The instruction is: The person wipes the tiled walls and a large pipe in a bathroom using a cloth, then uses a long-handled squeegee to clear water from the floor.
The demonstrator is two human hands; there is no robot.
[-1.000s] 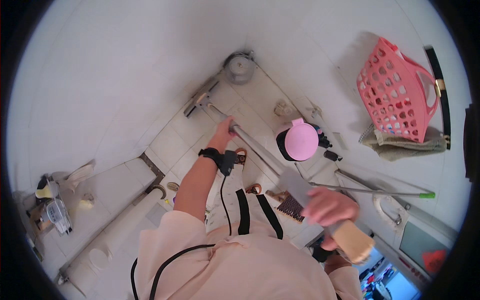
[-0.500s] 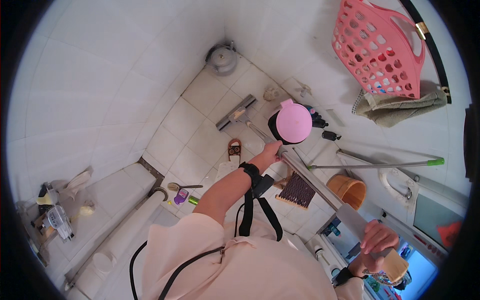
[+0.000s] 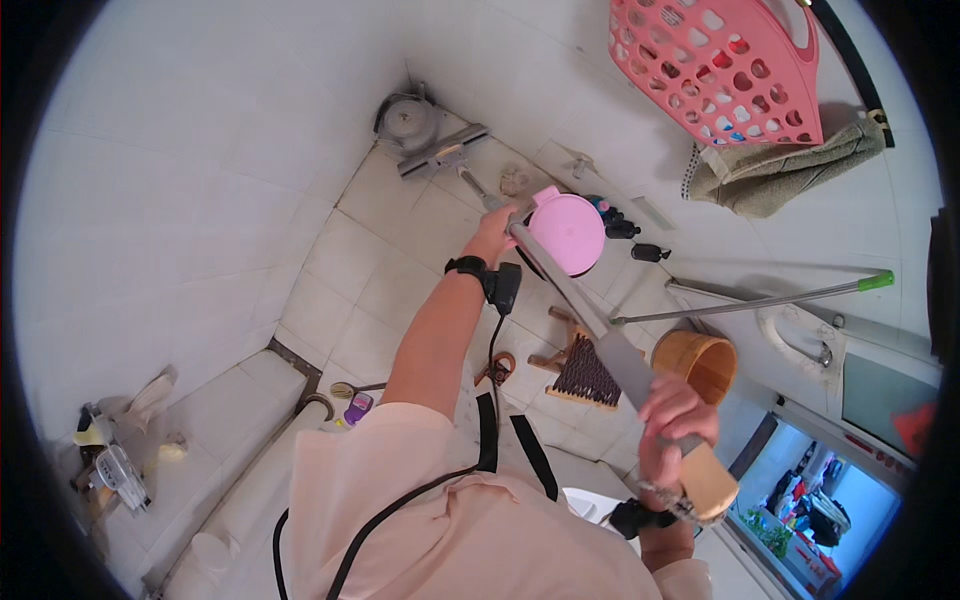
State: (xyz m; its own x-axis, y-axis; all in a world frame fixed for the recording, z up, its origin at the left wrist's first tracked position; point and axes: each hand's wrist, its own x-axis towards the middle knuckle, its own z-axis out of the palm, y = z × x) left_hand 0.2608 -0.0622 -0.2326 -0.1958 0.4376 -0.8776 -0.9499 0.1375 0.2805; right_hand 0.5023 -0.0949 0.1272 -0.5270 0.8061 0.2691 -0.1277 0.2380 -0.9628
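With both hands I hold a long-handled mop with a wide flat grey head. My left hand is closed round the shaft partway down, close beside a pink lid on a dark bin. Near the top, my right hand wraps the thick grey grip, which ends in a tan block. The head lies in the far corner of the tiled floor, right by a round grey vessel; whether they touch I cannot tell.
At right stand a stool with a woven brown seat, a wooden bucket and a green-tipped pole. A pink basket and towel hang on the wall. Dark bottles and a sandal lie about.
The mop head has moved forward into the corner beside the grey vessel. Both hands went with it, the right one moving left and up. The view has shifted.
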